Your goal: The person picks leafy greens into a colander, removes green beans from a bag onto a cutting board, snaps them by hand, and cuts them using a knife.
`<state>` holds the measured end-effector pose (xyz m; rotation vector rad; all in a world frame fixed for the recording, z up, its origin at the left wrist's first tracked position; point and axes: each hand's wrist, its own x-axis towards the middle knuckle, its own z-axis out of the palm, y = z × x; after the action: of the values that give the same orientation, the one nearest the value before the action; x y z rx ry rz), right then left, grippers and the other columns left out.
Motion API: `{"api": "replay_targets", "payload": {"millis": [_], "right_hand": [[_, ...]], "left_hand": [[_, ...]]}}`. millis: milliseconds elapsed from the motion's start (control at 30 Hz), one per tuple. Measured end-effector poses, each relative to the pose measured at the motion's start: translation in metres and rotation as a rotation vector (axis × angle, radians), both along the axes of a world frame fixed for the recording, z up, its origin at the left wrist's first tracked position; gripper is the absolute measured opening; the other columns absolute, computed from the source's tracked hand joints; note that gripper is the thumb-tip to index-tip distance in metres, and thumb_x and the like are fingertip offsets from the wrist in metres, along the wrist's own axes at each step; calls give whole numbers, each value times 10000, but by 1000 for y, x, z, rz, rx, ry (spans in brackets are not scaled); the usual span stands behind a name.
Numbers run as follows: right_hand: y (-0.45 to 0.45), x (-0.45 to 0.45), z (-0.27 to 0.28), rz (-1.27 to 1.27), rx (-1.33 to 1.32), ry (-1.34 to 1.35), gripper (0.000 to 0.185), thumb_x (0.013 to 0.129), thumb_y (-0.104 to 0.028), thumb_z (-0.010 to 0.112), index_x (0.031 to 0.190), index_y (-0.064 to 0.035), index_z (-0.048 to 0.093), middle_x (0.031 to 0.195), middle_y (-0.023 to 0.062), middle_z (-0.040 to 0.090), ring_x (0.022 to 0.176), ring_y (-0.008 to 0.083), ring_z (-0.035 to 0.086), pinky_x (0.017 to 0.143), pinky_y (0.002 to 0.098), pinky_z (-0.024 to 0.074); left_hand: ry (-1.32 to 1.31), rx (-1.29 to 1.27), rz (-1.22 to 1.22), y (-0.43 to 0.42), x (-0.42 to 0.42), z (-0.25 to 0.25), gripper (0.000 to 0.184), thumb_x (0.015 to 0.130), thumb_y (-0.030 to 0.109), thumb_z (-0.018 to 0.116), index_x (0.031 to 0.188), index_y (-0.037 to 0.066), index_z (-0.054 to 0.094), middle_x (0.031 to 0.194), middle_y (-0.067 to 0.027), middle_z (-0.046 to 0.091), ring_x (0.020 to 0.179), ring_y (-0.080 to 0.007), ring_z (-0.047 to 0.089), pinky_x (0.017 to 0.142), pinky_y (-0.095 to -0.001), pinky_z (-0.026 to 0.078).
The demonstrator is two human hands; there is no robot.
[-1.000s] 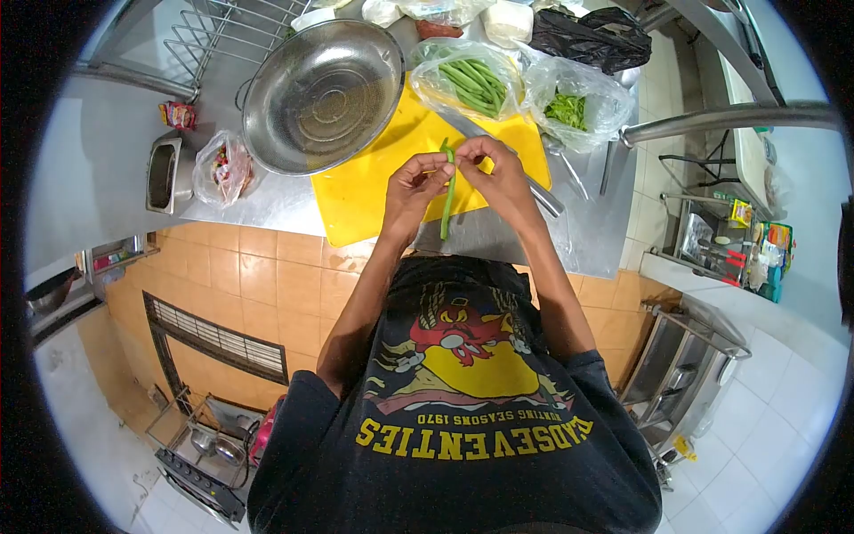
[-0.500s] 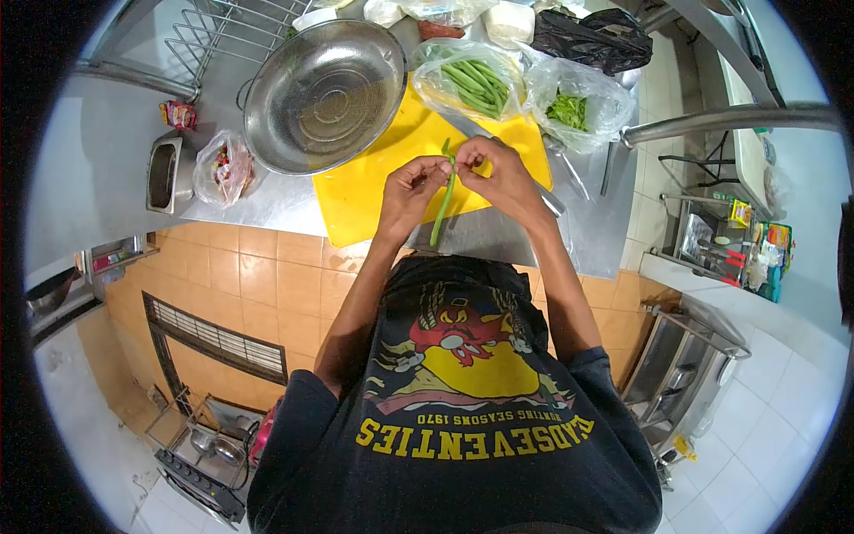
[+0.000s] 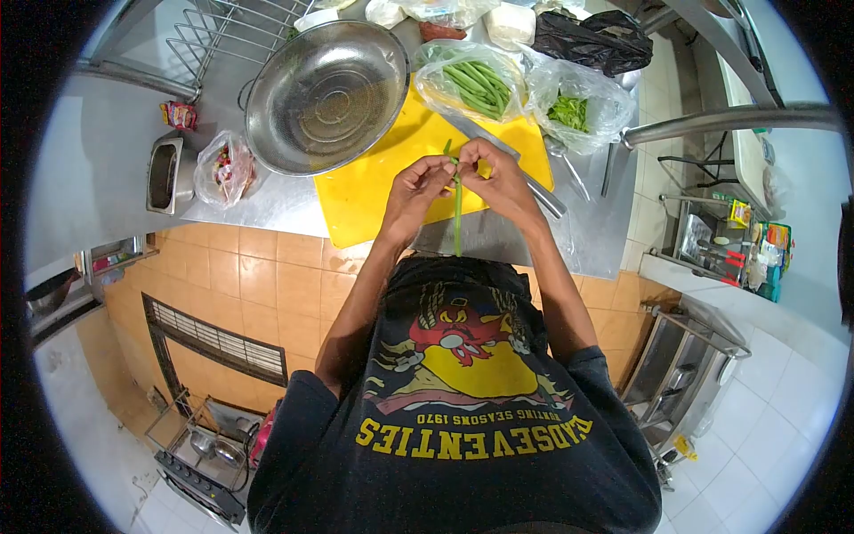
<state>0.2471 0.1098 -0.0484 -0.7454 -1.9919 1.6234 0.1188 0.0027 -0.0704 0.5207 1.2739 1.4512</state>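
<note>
A long green bean [image 3: 458, 214] hangs between my hands above the near edge of a yellow cutting board [image 3: 356, 200]. My left hand [image 3: 416, 191] pinches it from the left with thumb and fingers. From the right, my right hand [image 3: 498, 178] pinches the same bean close to the other fingertips. Behind my right hand a knife [image 3: 538, 193] lies slantwise on the board. An open plastic bag of green beans [image 3: 478, 84] rests at the board's far edge. Left of it, a large metal strainer bowl [image 3: 325, 98] overlaps the board's corner.
Right of the beans is a bag with green leaves [image 3: 569, 111], near a black plastic bag [image 3: 592, 40]. At the left stand a small bag [image 3: 224, 171], a metal container [image 3: 169, 173] and a wire rack [image 3: 222, 40]. A metal rail [image 3: 729, 122] crosses at the right.
The bean's lower end has swung right and reaches further toward my body. Both hands keep pinching it and have shifted only slightly.
</note>
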Motion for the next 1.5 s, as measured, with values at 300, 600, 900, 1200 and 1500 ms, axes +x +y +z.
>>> {"api": "replay_targets", "payload": {"millis": [300, 600, 900, 1200, 1500], "right_hand": [[-4, 2, 1, -21, 33, 53, 113, 828, 0, 590, 910, -20, 515, 791, 18, 523, 773, 104, 510, 713, 251, 437], [-8, -5, 16, -99, 90, 33, 128, 822, -14, 634, 916, -24, 548, 808, 35, 548, 767, 133, 516, 722, 277, 445], [3, -4, 17, -45, 239, -33, 142, 780, -5, 665, 874, -26, 561, 785, 42, 560, 749, 144, 524, 709, 280, 446], [-2, -9, 8, -87, 243, 10, 201, 740, -5, 679, 805, -24, 490, 731, 38, 500, 668, 130, 492, 626, 266, 427], [-8, -12, 5, -194, 309, 28, 202, 732, -15, 655, 787, -35, 461, 683, 58, 470, 625, 186, 491, 583, 307, 414]], "left_hand": [[-285, -5, 74, 2, 7, 10, 197, 936, 257, 608, 1032, 87, 626, 947, 31, 611, 852, -68, 559, 773, -247, 472], [-185, 24, 68, 5, -6, 13, 234, 935, 227, 618, 1100, 61, 624, 948, 25, 618, 863, -66, 569, 784, -249, 481], [157, 39, 6, 5, -9, 7, 204, 919, 162, 642, 1058, 11, 645, 907, 14, 636, 828, -44, 550, 752, -211, 458], [188, 139, -50, 5, -12, 5, 179, 929, 115, 614, 1060, -1, 650, 948, -23, 663, 863, -78, 584, 819, -238, 470], [-17, 61, 52, 8, 1, 8, 183, 942, 123, 588, 1086, 18, 628, 977, -11, 641, 866, -87, 600, 794, -249, 502]]}}
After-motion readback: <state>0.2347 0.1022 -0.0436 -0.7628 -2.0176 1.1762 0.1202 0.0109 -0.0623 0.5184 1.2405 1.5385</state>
